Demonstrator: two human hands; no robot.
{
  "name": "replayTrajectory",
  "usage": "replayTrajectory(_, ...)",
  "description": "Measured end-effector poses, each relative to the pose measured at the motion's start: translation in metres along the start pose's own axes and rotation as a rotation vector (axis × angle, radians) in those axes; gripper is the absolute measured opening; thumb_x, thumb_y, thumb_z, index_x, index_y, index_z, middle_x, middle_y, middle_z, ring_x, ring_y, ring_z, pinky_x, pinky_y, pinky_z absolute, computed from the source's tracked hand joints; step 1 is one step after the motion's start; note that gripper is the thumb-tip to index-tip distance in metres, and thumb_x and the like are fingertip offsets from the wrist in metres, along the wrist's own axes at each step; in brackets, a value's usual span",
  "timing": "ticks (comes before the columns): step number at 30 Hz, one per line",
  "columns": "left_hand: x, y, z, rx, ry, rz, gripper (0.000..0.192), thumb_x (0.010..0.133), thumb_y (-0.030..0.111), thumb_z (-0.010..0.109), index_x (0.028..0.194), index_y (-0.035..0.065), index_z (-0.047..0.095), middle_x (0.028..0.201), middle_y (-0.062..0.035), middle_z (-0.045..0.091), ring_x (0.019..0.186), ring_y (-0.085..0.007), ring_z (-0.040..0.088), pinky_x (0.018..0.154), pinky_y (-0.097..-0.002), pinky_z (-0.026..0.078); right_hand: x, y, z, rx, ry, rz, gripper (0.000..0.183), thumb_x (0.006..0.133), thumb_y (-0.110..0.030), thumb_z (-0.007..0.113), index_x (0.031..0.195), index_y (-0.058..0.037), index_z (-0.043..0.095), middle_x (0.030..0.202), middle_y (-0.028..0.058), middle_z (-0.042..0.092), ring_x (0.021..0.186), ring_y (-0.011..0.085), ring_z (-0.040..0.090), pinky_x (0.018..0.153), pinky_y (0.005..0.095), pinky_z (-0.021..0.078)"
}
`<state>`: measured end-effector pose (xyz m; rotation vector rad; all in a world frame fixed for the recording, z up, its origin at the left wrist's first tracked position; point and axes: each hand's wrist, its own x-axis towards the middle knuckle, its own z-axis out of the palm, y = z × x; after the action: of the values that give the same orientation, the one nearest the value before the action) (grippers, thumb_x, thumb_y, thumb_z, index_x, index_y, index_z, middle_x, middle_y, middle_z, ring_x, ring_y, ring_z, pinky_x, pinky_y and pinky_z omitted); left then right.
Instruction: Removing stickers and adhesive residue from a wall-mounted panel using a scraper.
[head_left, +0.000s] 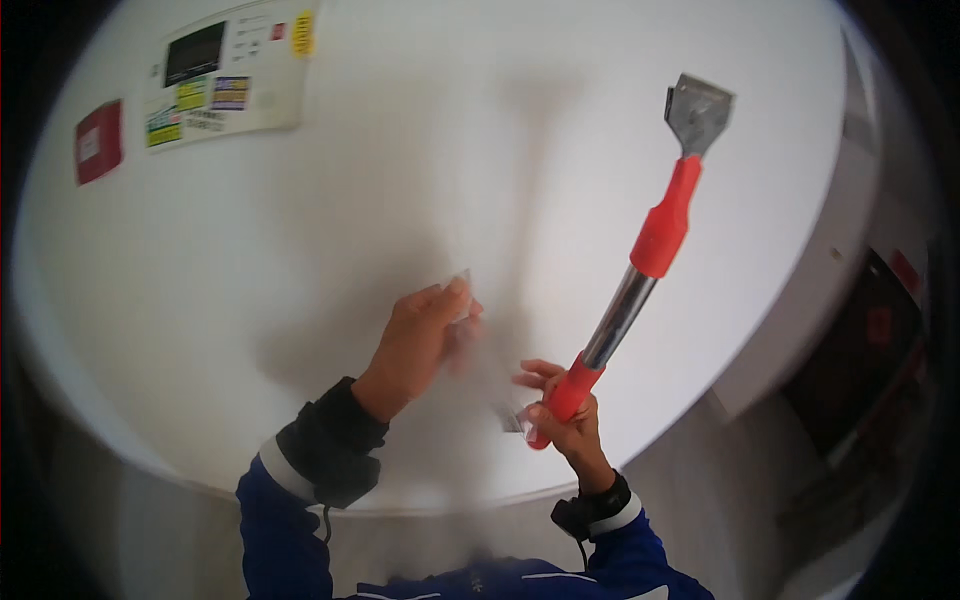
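Observation:
My right hand (574, 420) grips the lower red handle of a long scraper (621, 311). The tool has a shiny metal shaft, a red upper collar and a flat, wide metal head (701, 112), which points up and away. My left hand (420, 337) pinches a thin, see-through piece (465, 277), seemingly plastic, between thumb and fingers. Blurred, faint material stretches from it towards my right hand. By the right thumb shows a small greyish flat piece (510, 418); blur hides what it is. Both hands are in front of a broad white surface (360, 187).
At the upper left, a pale panel (262, 82) with a dark window and colourful stickers is on the white surface. Left of it is a dark red rectangular item (99, 142) with a pale label. A dark object (855, 352) stands at the right, beyond the surface's edge.

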<state>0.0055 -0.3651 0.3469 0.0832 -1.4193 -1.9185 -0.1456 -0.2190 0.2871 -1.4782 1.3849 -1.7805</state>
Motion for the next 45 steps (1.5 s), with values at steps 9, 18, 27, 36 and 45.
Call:
replayTrajectory(9, 0.004, -0.067, 0.068, -0.329, -0.117, -0.121, 0.034, 0.086, 0.040, 0.045, 0.080, 0.0066, 0.047, 0.064, -0.0043, 0.047, 0.040, -0.0126, 0.044, 0.038, -0.0261, 0.034, -0.094, -0.025, -0.027, 0.046, 0.297, 0.019, 0.018, 0.069, 0.007, 0.057, 0.085, 0.0014, 0.051, 0.113, 0.0150, 0.047, 0.085, 0.0209, 0.058, 0.067, 0.0293, 0.0500)
replayTrajectory(18, -0.050, -0.145, 0.145, 0.166, -0.171, 0.316, 0.015, 0.086, 0.016, 0.051, 0.088, 0.0035, 0.043, 0.072, -0.0047, 0.050, 0.052, -0.0103, 0.048, 0.046, -0.0226, 0.039, -0.180, -0.038, -0.046, -0.014, 0.761, 0.007, 0.010, 0.074, 0.001, 0.058, 0.071, -0.0015, 0.049, 0.074, 0.0079, 0.059, 0.066, 0.0126, 0.056, 0.058, 0.0255, 0.0465)
replayTrajectory(27, -0.001, -0.183, 0.130, -0.026, -0.453, -0.462, 0.022, 0.083, 0.021, 0.054, 0.087, 0.0030, 0.043, 0.060, -0.0048, 0.048, 0.046, -0.0115, 0.045, 0.043, -0.0233, 0.037, -0.162, 0.010, -0.083, -0.075, 1.111, -0.045, 0.014, 0.071, -0.002, 0.062, 0.076, -0.0014, 0.049, 0.073, 0.0078, 0.058, 0.065, 0.0121, 0.055, 0.059, 0.0245, 0.0457)
replayTrajectory(36, 0.097, -0.247, 0.145, 0.352, -0.998, -0.576, 0.036, 0.074, 0.018, 0.066, 0.095, 0.0035, 0.041, 0.053, 0.0002, 0.043, 0.040, -0.0067, 0.038, 0.037, -0.0206, 0.031, -0.125, 0.026, -0.119, -0.141, 1.132, 0.146, 0.015, 0.070, -0.005, 0.062, 0.079, -0.0020, 0.050, 0.071, 0.0046, 0.056, 0.061, 0.0106, 0.054, 0.056, 0.0242, 0.0441)
replayTrajectory(45, 0.134, -0.150, 0.144, 0.449, -1.611, -0.323, 0.050, 0.067, 0.017, 0.071, 0.102, 0.0031, 0.038, 0.051, 0.0001, 0.040, 0.044, -0.0074, 0.038, 0.043, -0.0218, 0.031, -0.057, -0.063, -0.045, -0.292, 1.065, 0.614, 0.023, 0.062, -0.009, 0.068, 0.079, -0.0026, 0.053, 0.065, -0.0002, 0.051, 0.056, 0.0094, 0.051, 0.051, 0.0237, 0.0417)
